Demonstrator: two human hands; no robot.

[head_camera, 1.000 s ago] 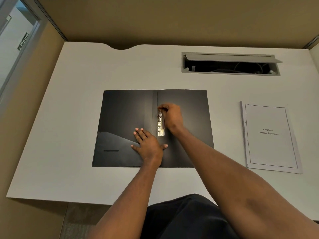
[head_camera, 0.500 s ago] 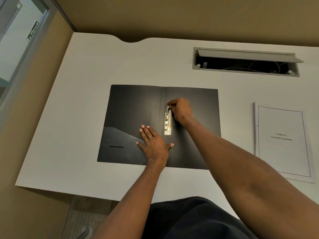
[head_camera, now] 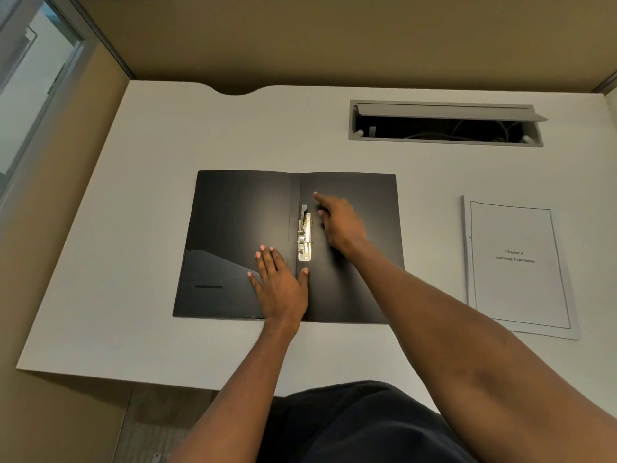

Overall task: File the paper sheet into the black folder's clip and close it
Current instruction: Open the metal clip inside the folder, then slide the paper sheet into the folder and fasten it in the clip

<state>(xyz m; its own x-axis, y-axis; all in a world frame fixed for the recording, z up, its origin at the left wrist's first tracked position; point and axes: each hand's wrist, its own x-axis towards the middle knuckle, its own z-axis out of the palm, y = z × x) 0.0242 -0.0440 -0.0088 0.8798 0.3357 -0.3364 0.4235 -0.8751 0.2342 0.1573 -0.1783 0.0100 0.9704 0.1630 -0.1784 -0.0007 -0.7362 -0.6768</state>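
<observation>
The black folder [head_camera: 233, 235] lies open flat on the white desk [head_camera: 133, 195]. A metal clip [head_camera: 304, 238] runs along its spine, with its lever raised at the far end. My left hand [head_camera: 280, 285] presses flat on the folder just left of the clip, fingers spread. Hovering just right of the clip over the right flap, my right hand [head_camera: 340, 222] holds nothing and its index finger points away from me. The printed paper sheets [head_camera: 517, 265] lie on the desk to the right of the folder, apart from it.
An open cable tray [head_camera: 444, 123] is sunk into the desk at the back right. Tan partition walls [head_camera: 334, 38] close the desk at the back and left. The desk's front edge runs just below the folder.
My right hand has let go of the clip's lever and moved slightly right and away from it. The lever now stands raised. My left hand stays pressed on the folder.
</observation>
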